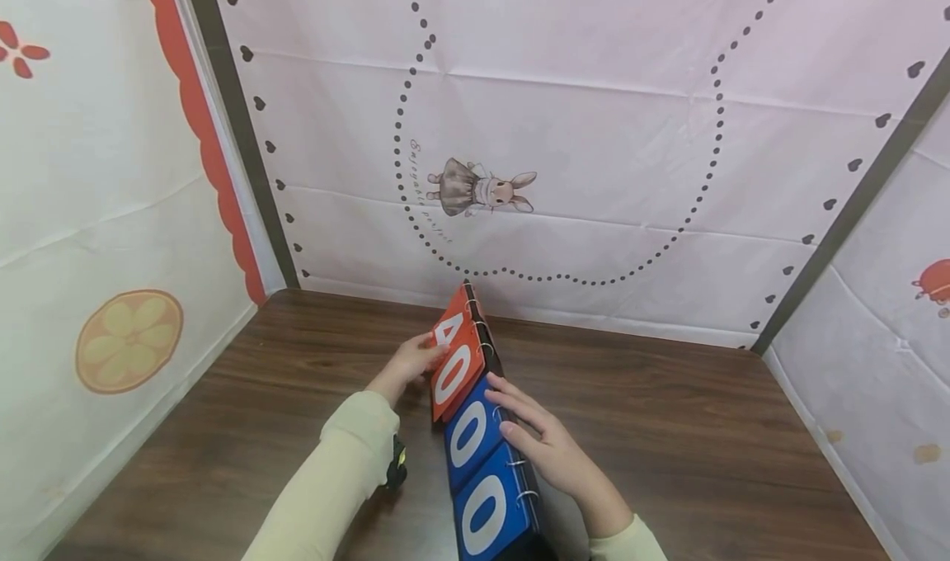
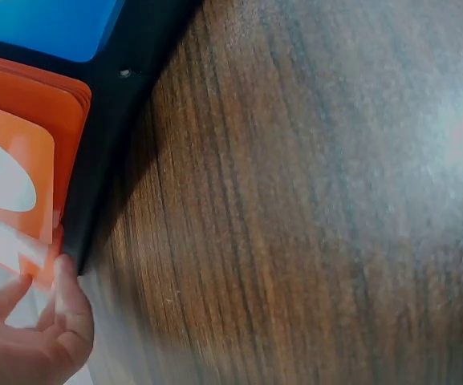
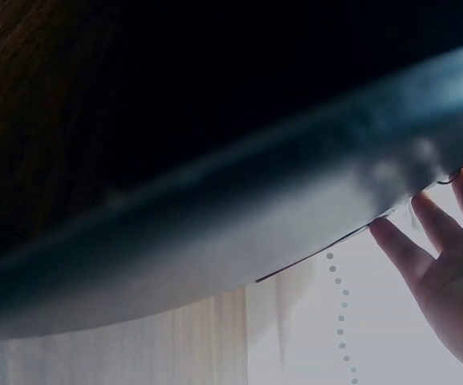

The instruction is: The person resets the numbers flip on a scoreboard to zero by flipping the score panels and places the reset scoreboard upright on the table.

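A flip scoreboard (image 1: pixel 512 429) stands propped on the wooden table, its black frame holding ring-bound number cards. Its far half has red cards (image 1: pixel 454 371) reading 4 and 0; the near half has blue cards (image 1: pixel 475 462) showing two zeros. At the outer edge of the red card with the 4, my left hand (image 1: pixel 408 363) pinches that card between thumb and fingers; in the left wrist view the left hand (image 2: pixel 42 337) is at the card's edge. My right hand (image 1: pixel 552 445) rests its extended fingers on the scoreboard's top edge, by the rings. The right wrist view shows this hand (image 3: pixel 448 281) beside the dark back.
The brown wooden table (image 1: pixel 668 445) surrounds the scoreboard. Behind it hangs a pale pink cloth (image 1: pixel 594 157) with a rabbit print, and white printed cloths (image 1: pixel 74 214) close off both sides. A small black device (image 1: pixel 397 466) is at my left wrist.
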Demonstrator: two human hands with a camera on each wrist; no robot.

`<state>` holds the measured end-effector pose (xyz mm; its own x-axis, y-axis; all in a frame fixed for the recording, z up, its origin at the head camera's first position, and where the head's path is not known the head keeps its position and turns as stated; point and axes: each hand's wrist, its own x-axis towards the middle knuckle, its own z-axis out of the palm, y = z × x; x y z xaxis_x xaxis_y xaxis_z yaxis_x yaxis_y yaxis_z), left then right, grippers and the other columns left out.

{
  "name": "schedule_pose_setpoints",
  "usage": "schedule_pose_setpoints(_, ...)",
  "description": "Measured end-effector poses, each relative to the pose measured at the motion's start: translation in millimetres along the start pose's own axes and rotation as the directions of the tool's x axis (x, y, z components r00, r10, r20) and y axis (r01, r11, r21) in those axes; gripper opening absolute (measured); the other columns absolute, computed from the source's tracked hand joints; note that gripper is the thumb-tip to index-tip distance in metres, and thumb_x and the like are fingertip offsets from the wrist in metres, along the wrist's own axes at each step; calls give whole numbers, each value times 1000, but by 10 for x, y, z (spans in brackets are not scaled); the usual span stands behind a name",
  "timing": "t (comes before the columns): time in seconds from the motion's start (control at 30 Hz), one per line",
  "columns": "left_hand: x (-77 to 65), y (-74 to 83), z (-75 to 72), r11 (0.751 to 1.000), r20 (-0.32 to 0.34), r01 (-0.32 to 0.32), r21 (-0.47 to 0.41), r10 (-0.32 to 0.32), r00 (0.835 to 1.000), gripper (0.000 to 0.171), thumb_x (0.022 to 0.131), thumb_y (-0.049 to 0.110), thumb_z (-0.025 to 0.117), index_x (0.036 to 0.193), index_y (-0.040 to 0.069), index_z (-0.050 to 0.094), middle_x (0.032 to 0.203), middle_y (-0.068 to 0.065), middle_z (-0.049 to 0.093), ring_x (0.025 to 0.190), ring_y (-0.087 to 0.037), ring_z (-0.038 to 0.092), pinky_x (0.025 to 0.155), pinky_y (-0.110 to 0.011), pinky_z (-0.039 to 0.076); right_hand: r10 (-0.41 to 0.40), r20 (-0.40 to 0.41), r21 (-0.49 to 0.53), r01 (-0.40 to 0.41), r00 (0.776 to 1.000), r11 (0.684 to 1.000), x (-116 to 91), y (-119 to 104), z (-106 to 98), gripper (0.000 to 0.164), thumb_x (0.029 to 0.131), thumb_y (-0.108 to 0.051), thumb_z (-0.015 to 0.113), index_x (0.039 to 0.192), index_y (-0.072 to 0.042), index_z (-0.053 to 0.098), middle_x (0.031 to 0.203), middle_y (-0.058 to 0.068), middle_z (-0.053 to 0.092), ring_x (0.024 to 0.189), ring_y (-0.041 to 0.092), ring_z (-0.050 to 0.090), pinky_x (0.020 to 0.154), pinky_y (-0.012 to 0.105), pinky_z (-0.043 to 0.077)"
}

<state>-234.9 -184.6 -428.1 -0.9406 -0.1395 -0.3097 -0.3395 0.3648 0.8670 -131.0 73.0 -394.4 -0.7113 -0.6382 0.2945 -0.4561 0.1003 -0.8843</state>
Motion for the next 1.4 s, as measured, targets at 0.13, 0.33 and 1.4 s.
schedule_pose_setpoints(0.13, -7, 15, -11, 1000, 31, 10, -11, -10, 999, 61, 92, 38, 55, 140, 6, 38, 134, -21, 45, 113, -33, 51, 92, -47, 44, -3, 5, -2, 3, 1000, 1000, 0, -2, 7, 40, 98, -14, 43, 138, -16, 45, 149, -8, 29, 138, 16, 21, 102, 61, 24)
schedule_pose_setpoints(0.33, 17, 19, -1, 995, 5, -69, 79, 69, 998, 54, 92, 36, 55, 133, 3, 45, 129, -22, 49, 110, -32, 51, 90, -46, 46, -2, 2, -4, 2, 1000, 1000, -1, 14, 4, 40, 98, -14, 43, 138, -16, 45, 149, -8, 28, 138, 15, 20, 102, 60, 23)
schedule_pose_setpoints(1.4, -149, 1705, 165, 335, 382, -535, 776, 425, 821, 25, 87, 24, 64, 110, 14, 66, 108, -2, 64, 99, -19, 57, 88, -37, 44, 65, 46, -123, -59, 997, 991, -59, -143, -112, 44, 99, -20, 41, 143, -23, 37, 151, -12, 21, 139, 18, 16, 103, 61, 20)
